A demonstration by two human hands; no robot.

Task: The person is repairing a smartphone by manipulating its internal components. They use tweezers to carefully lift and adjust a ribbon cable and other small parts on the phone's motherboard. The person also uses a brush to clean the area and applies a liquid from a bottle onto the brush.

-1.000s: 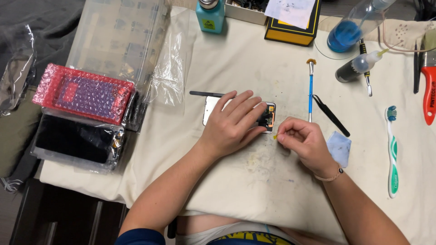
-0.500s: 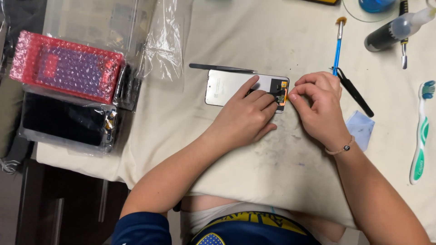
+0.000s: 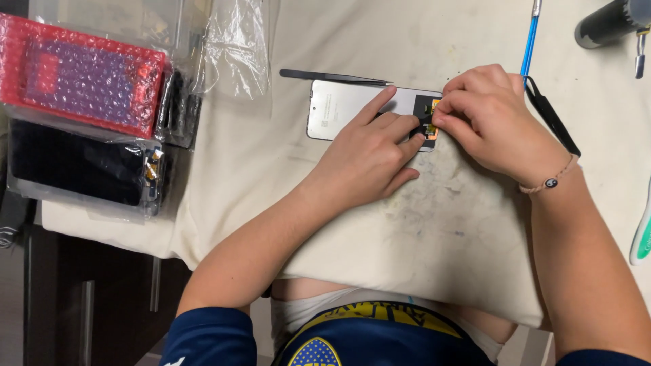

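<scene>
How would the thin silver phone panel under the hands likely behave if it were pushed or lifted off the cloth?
The silver phone panel looks flat and thin, so it is probably light and slightly bendable. On the stained cloth it would likely drag rather than glide. The orange flex piece at its end, pinched between the left hand and right hand, seems fragile.

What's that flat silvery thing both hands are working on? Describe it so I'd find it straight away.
On the cream cloth covering the table, look right of the red bubble-wrapped package. The silver phone panel lies flat there, the left hand pressing it down and the right hand pinching at its right end. Unlike the wrapped dark screens nearby, it is bare, pale and metallic.
</scene>
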